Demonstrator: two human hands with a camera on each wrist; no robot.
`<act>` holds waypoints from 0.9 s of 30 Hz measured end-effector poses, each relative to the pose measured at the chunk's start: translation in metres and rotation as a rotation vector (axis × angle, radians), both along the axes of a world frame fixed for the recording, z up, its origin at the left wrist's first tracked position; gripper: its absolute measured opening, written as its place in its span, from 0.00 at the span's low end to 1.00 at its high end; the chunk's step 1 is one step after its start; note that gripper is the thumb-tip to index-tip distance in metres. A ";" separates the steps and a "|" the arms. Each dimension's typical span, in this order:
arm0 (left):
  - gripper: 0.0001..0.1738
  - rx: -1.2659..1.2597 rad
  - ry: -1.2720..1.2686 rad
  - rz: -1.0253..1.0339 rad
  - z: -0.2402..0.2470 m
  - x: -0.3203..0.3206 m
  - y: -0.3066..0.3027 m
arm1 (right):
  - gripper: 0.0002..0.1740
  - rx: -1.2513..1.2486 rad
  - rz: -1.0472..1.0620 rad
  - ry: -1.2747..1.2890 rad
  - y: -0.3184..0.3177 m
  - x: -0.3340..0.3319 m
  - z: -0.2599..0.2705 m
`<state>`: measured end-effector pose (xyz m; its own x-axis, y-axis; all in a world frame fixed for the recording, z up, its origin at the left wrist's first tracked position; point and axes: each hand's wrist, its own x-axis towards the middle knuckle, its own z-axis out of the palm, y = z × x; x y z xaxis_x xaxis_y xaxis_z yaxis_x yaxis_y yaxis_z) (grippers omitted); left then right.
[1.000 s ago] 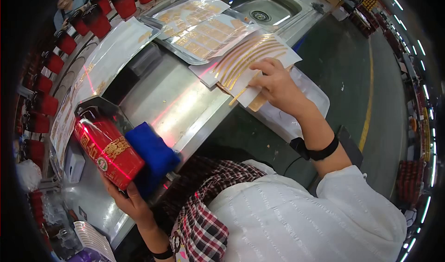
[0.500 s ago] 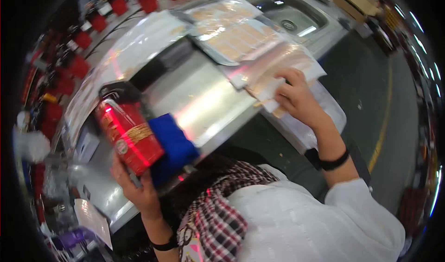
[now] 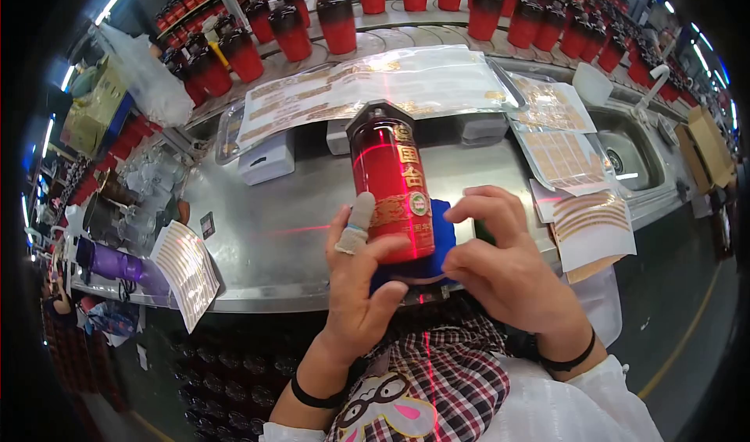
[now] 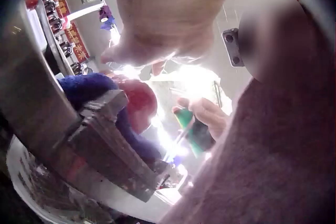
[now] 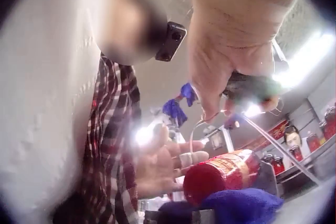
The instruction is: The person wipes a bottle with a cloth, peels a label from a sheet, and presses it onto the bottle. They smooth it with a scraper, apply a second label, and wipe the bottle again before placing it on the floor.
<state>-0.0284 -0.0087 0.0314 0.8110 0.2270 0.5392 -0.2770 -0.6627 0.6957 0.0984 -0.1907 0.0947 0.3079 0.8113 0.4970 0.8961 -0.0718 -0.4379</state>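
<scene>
A red bottle with a black top and gold lettering [image 3: 387, 176] lies on a blue cloth [image 3: 444, 235], its base towards me and red laser lines across it. My left hand [image 3: 359, 286] is at the bottle's left side near the base, fingers extended, one in a pale finger cover [image 3: 357, 227]. To the right of the base is my right hand [image 3: 508, 262], thumb and forefinger pinching a thin curved strip [image 5: 192, 137]. A green and black piece [image 4: 195, 132], partly hidden, sits within the same hand's curled fingers.
Sheets of curved gold strips [image 3: 594, 227] lie at the right, beside a sink [image 3: 625, 157]. A long sheet of gold decals [image 3: 367, 82] spans the back of the metal table [image 3: 258, 223]. Red and black bottles [image 3: 337, 24] line the conveyor behind. At left stands a purple bottle [image 3: 113, 261].
My view has swung round to face the red bottle. My right hand has left the sheet of gold strips and come to the bottle's base. My left hand's fingers have straightened beside the bottle.
</scene>
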 end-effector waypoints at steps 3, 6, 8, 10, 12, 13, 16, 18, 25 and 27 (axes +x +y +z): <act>0.10 -0.047 0.010 0.087 -0.004 -0.003 -0.003 | 0.11 -0.003 -0.009 0.016 0.018 -0.002 -0.010; 0.09 -0.143 0.019 0.162 -0.018 -0.004 0.001 | 0.10 -0.005 -0.051 0.049 0.026 -0.001 -0.027; 0.10 -0.162 0.013 0.203 -0.021 -0.003 0.001 | 0.10 0.001 -0.078 0.064 0.029 -0.002 -0.034; 0.10 -0.180 0.013 0.224 -0.025 -0.003 0.004 | 0.10 0.020 -0.103 0.069 0.032 -0.002 -0.038; 0.10 -0.226 0.018 0.234 -0.030 -0.002 0.006 | 0.10 0.011 -0.117 0.065 0.034 -0.003 -0.039; 0.10 -0.263 0.021 0.235 -0.033 -0.001 0.006 | 0.10 0.005 -0.124 0.064 0.035 -0.003 -0.040; 0.10 -0.330 0.066 0.244 -0.038 -0.002 0.007 | 0.10 0.001 -0.134 0.115 0.035 -0.005 -0.043; 0.09 -0.375 0.082 0.240 -0.041 -0.003 0.008 | 0.10 -0.004 -0.134 0.104 0.036 -0.004 -0.043; 0.14 -0.749 0.019 0.205 -0.069 0.000 0.010 | 0.10 0.015 -0.143 0.144 0.036 -0.004 -0.046; 0.17 -0.613 0.022 0.201 -0.062 0.002 0.010 | 0.10 0.000 -0.147 0.150 0.035 -0.004 -0.046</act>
